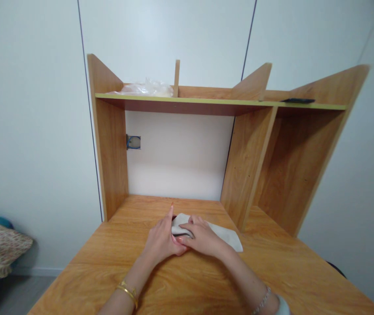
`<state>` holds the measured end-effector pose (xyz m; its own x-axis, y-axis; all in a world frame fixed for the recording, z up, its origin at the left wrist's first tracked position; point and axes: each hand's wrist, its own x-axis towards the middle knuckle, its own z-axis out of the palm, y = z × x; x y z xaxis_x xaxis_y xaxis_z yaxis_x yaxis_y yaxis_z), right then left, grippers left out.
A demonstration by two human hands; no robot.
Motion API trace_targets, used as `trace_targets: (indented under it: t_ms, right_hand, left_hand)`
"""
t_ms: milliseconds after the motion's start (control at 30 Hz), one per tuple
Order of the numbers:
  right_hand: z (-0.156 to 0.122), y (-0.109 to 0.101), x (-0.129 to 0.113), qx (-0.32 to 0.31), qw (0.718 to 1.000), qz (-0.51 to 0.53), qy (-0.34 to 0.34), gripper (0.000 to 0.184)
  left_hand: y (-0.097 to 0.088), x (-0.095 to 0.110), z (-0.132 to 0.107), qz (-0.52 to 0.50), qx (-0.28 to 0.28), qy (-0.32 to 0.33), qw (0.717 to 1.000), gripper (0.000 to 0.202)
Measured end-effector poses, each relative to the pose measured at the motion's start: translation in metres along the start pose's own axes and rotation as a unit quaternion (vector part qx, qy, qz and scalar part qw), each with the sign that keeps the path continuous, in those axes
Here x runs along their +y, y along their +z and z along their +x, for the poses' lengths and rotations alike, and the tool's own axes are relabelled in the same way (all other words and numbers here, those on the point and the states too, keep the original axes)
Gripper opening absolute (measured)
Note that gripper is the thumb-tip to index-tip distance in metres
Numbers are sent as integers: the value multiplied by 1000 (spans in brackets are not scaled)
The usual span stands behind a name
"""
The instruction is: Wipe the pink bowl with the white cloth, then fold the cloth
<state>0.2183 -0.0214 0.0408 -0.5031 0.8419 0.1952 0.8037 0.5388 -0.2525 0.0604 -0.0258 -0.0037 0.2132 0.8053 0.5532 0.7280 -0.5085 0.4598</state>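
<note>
Both hands press a folded pale grey cloth on the wooden counter: left hand flat beside, grip released; right hand grasping its fold.

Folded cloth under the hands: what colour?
Pale grey-white folded cloth, plain, on the wooden desk; head view.

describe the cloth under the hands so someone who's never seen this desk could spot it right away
Start at the wooden desk with the shelf unit standing at its back. On the desktop in front of the wide open bay, both hands meet over a pale grey folded cloth. It is the only soft, light thing lying on the orange wood, poking out past the right hand.
</note>
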Motion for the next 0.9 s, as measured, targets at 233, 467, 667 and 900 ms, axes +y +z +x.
trace_targets:
  t_ms: [233,467,667,900]
  right_hand:
    - [8,18,7,120,979,16,162,46]
    - [13,43,24,97,964,142,203,85]
    - [10,51,31,143,948,188,211,71]
    - [7,65,44,234,892,288,257,63]
  left_hand:
    - [-2,3,-1,35,-1,54,998,106]
    - [-6,7,0,93,-43,144,984,105]
    - [-8,6,1,84,-85,178,977,110]
    - [6,-5,1,-111,-31,44,992,118]
